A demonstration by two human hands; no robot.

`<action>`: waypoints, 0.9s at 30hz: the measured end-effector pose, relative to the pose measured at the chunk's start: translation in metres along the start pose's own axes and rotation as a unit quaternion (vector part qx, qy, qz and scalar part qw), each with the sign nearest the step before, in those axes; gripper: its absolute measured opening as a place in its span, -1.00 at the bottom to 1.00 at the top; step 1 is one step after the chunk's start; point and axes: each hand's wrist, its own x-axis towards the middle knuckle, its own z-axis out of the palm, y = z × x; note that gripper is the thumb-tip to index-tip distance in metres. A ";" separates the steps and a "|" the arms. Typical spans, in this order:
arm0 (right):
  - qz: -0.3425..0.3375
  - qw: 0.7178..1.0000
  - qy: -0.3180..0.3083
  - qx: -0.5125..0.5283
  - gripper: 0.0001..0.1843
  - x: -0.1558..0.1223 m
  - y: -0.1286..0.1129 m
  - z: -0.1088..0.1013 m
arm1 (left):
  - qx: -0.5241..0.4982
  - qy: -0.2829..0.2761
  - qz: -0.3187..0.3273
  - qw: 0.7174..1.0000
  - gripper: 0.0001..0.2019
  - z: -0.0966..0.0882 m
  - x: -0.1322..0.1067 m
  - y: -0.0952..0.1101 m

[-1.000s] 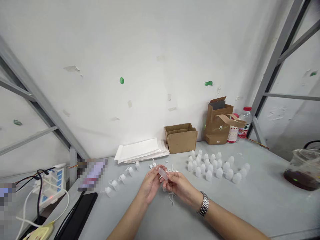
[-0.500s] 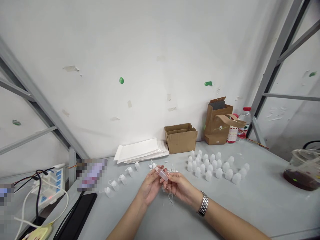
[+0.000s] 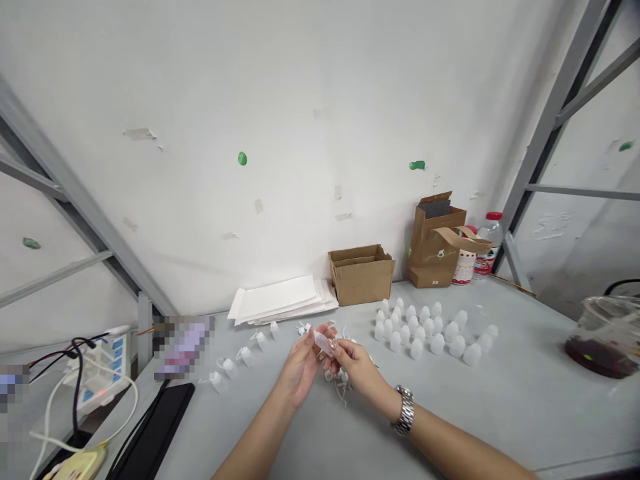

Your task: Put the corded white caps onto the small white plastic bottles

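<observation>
A small translucent white plastic bottle [image 3: 325, 344] is held over the table between both hands. My left hand [image 3: 300, 371] pinches its far left end, palm turned partly up. My right hand [image 3: 357, 371] has thumb and fingers closed on the near right end. Beneath and behind the hands lies a loose heap of small white pieces with thin straps [image 3: 342, 381], partly hidden by the fingers. A slanting row of several white pieces with looped straps [image 3: 245, 356] stands to the left. Several frosted, dome-topped pieces [image 3: 417, 349] stand in a group to the right.
White envelopes [image 3: 275, 301] and an open cardboard box [image 3: 363, 280] rest against the wall. A brown paper bag [image 3: 431, 257] and bottles are at back right, a tub of dark liquid [image 3: 595, 353] far right. A power strip [image 3: 103, 373] and black slab [image 3: 157, 433] lie left.
The bottle has tilted slightly and moved a little left and up in the fingers. My right hand's grip has shifted, uncovering more of the strapped pieces below.
</observation>
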 end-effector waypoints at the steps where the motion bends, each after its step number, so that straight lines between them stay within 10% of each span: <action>1: 0.002 1.000 -0.004 0.006 -0.53 0.000 -0.001 0.000 | 0.006 -0.002 0.001 1.000 -0.65 0.000 0.000 0.001; 21: -0.021 0.997 0.050 -0.050 -0.63 -0.004 0.001 0.002 | -0.086 0.001 -0.024 0.996 -0.72 -0.002 -0.002 -0.005; 27: 0.029 0.998 -0.024 0.058 -0.50 0.003 0.006 0.000 | -0.029 0.022 -0.022 0.999 -0.67 0.000 -0.001 -0.002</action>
